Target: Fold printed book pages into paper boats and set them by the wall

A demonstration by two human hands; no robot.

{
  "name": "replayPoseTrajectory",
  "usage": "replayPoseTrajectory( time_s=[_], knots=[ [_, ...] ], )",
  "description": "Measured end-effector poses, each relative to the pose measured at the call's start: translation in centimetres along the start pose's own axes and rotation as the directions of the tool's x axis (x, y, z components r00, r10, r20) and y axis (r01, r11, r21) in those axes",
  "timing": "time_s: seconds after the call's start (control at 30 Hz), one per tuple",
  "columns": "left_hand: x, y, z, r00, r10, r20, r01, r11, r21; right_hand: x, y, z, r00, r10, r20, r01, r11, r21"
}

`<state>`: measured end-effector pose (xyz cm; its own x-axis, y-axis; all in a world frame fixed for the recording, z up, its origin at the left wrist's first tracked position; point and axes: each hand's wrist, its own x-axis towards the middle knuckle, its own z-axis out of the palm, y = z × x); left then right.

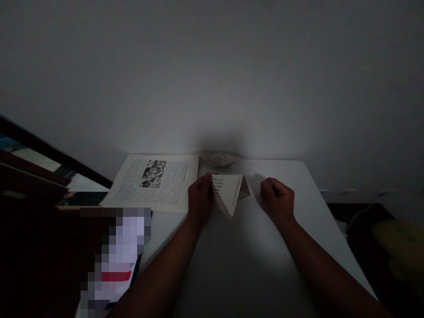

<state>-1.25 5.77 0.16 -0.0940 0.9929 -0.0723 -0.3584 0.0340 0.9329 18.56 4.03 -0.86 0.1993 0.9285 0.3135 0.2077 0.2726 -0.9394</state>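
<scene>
A folded piece of printed paper, shaped like a downward-pointing triangle, is held up over the white table. My left hand pinches its left corner between thumb and fingers. My right hand is curled into a loose fist just right of the paper, not touching it; nothing shows in it. A second folded paper piece, boat-like, lies at the table's back edge against the wall.
An open book with a black-and-white picture lies at the table's back left. A blurred-out patch covers something at the front left. Dark furniture stands left; a dim floor area with a yellowish object is right.
</scene>
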Motion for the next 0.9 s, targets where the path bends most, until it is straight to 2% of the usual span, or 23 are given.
replayPoseTrajectory(
  time_s=[0.1,0.23,0.43,0.67,0.77,0.9],
  knots=[
    [-0.1,0.4,0.2,0.998,0.026,-0.062,-0.023,0.998,0.055,0.3,0.1,0.5,0.998,-0.027,0.059,0.034,0.993,-0.114],
    [-0.2,0.6,0.4,0.986,0.066,-0.15,-0.05,0.993,0.11,0.3,0.2,0.9,0.985,-0.01,0.172,0.031,0.992,-0.123],
    [-0.2,0.0,0.5,0.976,0.123,-0.18,-0.071,0.96,0.269,0.3,0.4,0.8,0.946,0.007,0.325,0.03,0.994,-0.108],
    [0.2,-0.7,-0.2,0.937,0.244,-0.25,-0.103,0.877,0.47,0.6,0.3,0.7,0.897,-0.05,0.439,0.085,0.995,-0.06],
    [0.0,-0.6,-0.1,0.92,0.291,-0.262,-0.124,0.852,0.509,0.7,0.1,0.8,0.879,-0.047,0.474,0.089,0.994,-0.067],
    [-0.3,-0.3,0.2,0.917,0.296,-0.266,-0.122,0.845,0.521,0.6,-0.1,0.8,0.881,-0.007,0.473,0.068,0.991,-0.111]
  ],
)
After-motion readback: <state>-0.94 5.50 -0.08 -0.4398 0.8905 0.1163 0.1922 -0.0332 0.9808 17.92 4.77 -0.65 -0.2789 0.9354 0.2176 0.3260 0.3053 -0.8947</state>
